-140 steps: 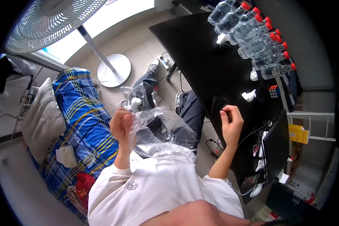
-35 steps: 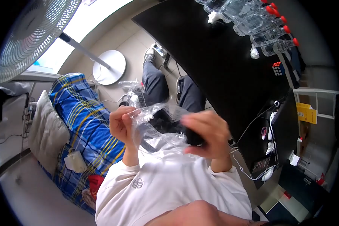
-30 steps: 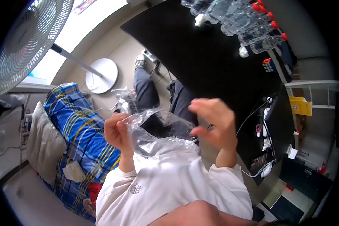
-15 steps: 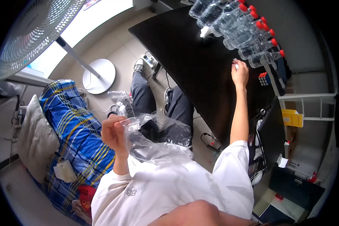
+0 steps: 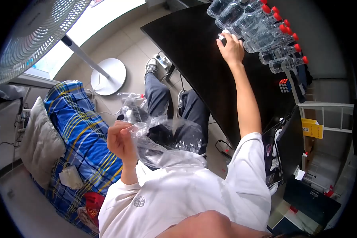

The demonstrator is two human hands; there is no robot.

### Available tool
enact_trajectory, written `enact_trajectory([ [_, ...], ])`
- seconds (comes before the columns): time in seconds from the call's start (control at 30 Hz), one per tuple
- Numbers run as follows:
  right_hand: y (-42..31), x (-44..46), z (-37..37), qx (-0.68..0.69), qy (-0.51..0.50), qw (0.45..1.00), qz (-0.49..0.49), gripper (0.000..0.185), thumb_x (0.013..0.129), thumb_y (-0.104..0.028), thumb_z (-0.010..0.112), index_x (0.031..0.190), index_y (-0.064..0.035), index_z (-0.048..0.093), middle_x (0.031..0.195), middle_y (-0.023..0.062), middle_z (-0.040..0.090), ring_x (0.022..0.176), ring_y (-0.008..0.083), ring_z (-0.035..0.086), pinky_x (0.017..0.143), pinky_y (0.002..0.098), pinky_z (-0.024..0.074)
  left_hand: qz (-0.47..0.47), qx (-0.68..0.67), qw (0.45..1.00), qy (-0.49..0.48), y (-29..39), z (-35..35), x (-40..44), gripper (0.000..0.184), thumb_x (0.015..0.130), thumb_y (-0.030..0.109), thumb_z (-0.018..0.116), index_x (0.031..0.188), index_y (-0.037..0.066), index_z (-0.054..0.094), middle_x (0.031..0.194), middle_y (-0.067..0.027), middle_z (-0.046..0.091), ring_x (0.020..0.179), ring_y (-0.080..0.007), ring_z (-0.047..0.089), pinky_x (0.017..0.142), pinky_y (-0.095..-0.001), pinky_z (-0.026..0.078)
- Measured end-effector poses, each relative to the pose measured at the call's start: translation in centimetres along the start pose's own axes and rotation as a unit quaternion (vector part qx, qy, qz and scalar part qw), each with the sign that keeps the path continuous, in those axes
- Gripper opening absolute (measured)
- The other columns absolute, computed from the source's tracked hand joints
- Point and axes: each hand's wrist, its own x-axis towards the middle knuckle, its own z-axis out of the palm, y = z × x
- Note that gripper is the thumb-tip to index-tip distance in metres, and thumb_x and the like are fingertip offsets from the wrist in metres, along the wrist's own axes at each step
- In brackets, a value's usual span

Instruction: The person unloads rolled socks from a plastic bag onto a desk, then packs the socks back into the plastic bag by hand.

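My left hand (image 5: 121,141) pinches the edge of a clear plastic bag (image 5: 166,146), which hangs open over my lap. Some crumpled white pieces seem to lie in the bag's far part. Stretched out over the black table, my right hand (image 5: 231,49) has its fingers closed around a small crumpled white tissue (image 5: 225,33). The fingers partly hide it. Just beyond that hand, several clear plastic bottles (image 5: 261,37) with red caps stand grouped at the table's far right side.
The black table (image 5: 198,59) also carries a colourful puzzle cube (image 5: 284,85) and a monitor (image 5: 288,135). A standing fan (image 5: 108,76) is at the left, beside a bed with a blue plaid cover (image 5: 83,127). One bottle (image 5: 131,96) lies on the floor near my feet.
My right hand has moved away from the bottles' near end, forward and left, onto the white tissue. My left hand still holds the bag in about the same place.
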Motion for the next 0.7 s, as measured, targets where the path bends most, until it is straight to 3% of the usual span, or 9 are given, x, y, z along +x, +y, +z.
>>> enact_trajectory([
  [0.07,-1.0,-1.5,-1.4,0.012,0.000,1.000,0.002,0.024,0.087,-0.031,0.074,0.108,-0.0203,0.070,0.109,0.0064,0.070,0.099,0.0354,0.067,0.080,0.0479,0.0565,-0.005,0.017,1.000,0.019,0.0,-0.2,-0.1,0.034,0.106,0.030,0.062,0.088,0.001,0.055,0.079,-0.0058,0.059,0.071,-0.0115,0.049,0.066,-0.0251,0.037],
  [0.13,-1.3,-3.6,-4.1,0.149,0.006,0.989,-0.013,0.021,0.085,-0.020,0.073,0.105,-0.0186,0.070,0.101,0.0083,0.071,0.094,0.0352,0.068,0.077,0.0469,0.0551,-0.022,-0.016,0.999,0.030,0.1,-0.6,-0.4,0.029,0.105,0.024,0.062,0.094,-0.002,0.057,0.081,-0.0093,0.063,0.072,-0.0112,0.053,0.067,-0.0228,0.040],
  [0.17,-0.2,-4.5,-4.2,0.234,0.027,0.972,-0.021,0.022,0.086,-0.019,0.073,0.107,-0.0153,0.071,0.093,0.0036,0.071,0.088,0.0261,0.070,0.067,0.0395,0.0552,-0.019,-0.013,0.999,0.022,0.0,-0.7,-0.5,0.025,0.106,0.020,0.061,0.094,-0.002,0.057,0.081,-0.0089,0.063,0.073,-0.0100,0.053,0.068,-0.0224,0.040],
  [0.27,-0.6,-7.9,-12.3,0.471,-0.003,0.880,0.057,0.027,0.083,-0.019,0.075,0.110,-0.0160,0.073,0.099,0.0085,0.072,0.086,0.0265,0.071,0.069,0.0373,0.0563,-0.021,0.008,1.000,0.019,0.2,-0.1,-0.6,0.021,0.106,0.017,0.060,0.096,-0.001,0.058,0.083,-0.0079,0.063,0.074,-0.0085,0.054,0.069,-0.0214,0.041],
  [0.33,-2.3,-10.5,-18.9,0.540,-0.021,0.841,0.036,0.030,0.082,-0.019,0.077,0.112,-0.0166,0.074,0.103,0.0118,0.072,0.086,0.0267,0.072,0.070,0.0358,0.0569,-0.024,0.041,0.999,0.003,0.3,0.1,-1.0,0.018,0.106,0.015,0.060,0.097,-0.001,0.058,0.086,-0.0063,0.064,0.076,-0.0072,0.055,0.071,-0.0204,0.041],
  [0.5,-10.1,-17.0,-27.6,0.486,-0.132,0.837,-0.212,0.038,0.078,-0.020,0.080,0.116,-0.0178,0.077,0.113,0.0199,0.072,0.083,0.0274,0.074,0.072,0.0320,0.0586,-0.028,-0.006,1.000,0.006,1.1,1.6,-1.2,0.021,0.107,0.018,0.059,0.097,0.000,0.058,0.087,-0.0043,0.064,0.076,-0.0068,0.053,0.071,-0.0205,0.041],
  [0.6,-15.8,-21.0,-25.3,0.358,-0.162,0.900,-0.188,0.044,0.082,-0.017,0.078,0.126,-0.0206,0.075,0.130,0.0184,0.067,0.074,0.0250,0.072,0.065,0.0313,0.0578,-0.010,-0.009,1.000,0.002,1.8,2.4,-1.5,0.021,0.108,0.017,0.057,0.096,0.000,0.057,0.086,-0.0042,0.062,0.076,-0.0075,0.051,0.070,-0.0216,0.039],
  [0.67,-15.4,-22.5,-23.7,0.396,-0.071,0.906,-0.132,0.034,0.082,-0.013,0.078,0.116,-0.0102,0.077,0.119,0.0172,0.072,0.077,0.0248,0.074,0.065,0.0306,0.0583,-0.003,-0.024,1.000,-0.015,2.2,2.2,-1.7,0.021,0.108,0.016,0.056,0.096,-0.001,0.057,0.085,-0.0048,0.061,0.076,-0.0082,0.050,0.070,-0.0221,0.039],
  [0.7,-14.4,-22.7,-24.1,0.417,-0.042,0.899,-0.122,0.027,0.087,-0.018,0.075,0.111,-0.0039,0.077,0.109,0.0169,0.074,0.079,0.0253,0.074,0.068,0.0316,0.0592,0.001,-0.031,0.999,-0.022,2.7,2.3,-1.8,0.021,0.108,0.016,0.056,0.096,-0.001,0.056,0.085,-0.0062,0.062,0.076,-0.0094,0.051,0.071,-0.0225,0.039],
])
